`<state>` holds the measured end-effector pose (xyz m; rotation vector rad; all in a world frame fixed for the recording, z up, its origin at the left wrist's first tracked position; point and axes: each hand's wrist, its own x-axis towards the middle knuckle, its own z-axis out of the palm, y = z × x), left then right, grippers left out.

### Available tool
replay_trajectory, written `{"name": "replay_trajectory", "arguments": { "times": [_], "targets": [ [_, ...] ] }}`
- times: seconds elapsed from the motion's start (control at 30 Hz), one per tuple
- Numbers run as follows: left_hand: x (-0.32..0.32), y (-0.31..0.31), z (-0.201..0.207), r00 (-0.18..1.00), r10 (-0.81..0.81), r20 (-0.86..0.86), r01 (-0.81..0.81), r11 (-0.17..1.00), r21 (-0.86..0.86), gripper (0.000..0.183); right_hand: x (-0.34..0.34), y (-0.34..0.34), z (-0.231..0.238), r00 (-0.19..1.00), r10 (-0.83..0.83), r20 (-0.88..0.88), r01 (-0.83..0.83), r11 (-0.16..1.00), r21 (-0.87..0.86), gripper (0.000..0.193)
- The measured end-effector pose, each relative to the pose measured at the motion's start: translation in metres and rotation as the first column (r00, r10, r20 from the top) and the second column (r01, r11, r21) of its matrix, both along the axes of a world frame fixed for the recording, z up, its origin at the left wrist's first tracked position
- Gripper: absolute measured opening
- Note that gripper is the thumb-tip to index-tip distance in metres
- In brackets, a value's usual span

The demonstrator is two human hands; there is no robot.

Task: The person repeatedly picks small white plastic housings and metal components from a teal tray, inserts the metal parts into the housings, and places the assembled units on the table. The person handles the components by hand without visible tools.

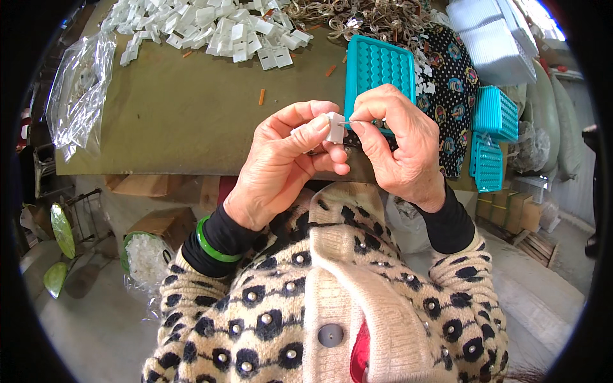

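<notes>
My left hand (284, 150) is closed, thumb and fingers around a small white plastic piece (336, 129). My right hand (399, 143) pinches a thin metal piece (345, 122) between thumb and forefinger. Its far end meets the face of the white piece; whether it goes into it I cannot tell. Both hands are raised over the table's near edge, in front of my body. Behind my right hand lies a turquoise tray (377, 64) with rows of round hollows, its near end partly hidden by that hand.
A heap of white plastic pieces (211, 25) covers the far left of the table (191, 108). Tangled shiny metal pieces (348, 16) lie behind the tray. A clear plastic bag (80, 96) hangs at the left edge. White trays (495, 48) and turquoise trays (495, 115) are stacked at right.
</notes>
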<state>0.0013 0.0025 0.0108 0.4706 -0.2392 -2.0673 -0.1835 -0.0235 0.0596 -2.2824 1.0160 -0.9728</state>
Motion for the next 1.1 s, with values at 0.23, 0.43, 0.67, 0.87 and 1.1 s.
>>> {"name": "replay_trajectory", "arguments": {
  "times": [0.23,0.43,0.67,0.87,1.1],
  "targets": [
    [0.002,0.001,-0.004,0.998,0.038,0.041,-0.039,0.999,0.026,0.021,0.009,0.0,-0.003,1.0,0.019,-0.018,-0.019,1.0,-0.017,0.01],
    [0.005,0.001,-0.003,0.995,0.058,0.078,-0.053,0.996,-0.067,0.021,0.012,-0.003,0.002,0.997,0.03,0.071,-0.042,0.984,0.175,0.011],
    [0.006,0.002,-0.005,0.974,0.12,0.191,-0.105,0.99,-0.09,0.017,0.025,-0.004,-0.005,0.993,0.027,-0.114,-0.041,0.993,-0.115,0.018],
    [0.015,0.001,-0.005,0.985,0.113,0.129,-0.103,0.991,-0.085,0.016,0.025,-0.012,0.0,0.993,0.113,-0.024,-0.113,0.993,0.026,0.021],
    [0.016,-0.003,-0.011,0.983,0.135,0.125,-0.126,0.989,-0.077,0.014,0.038,-0.024,0.009,0.958,0.205,-0.199,-0.212,0.977,-0.017,0.016]
  ]
}}
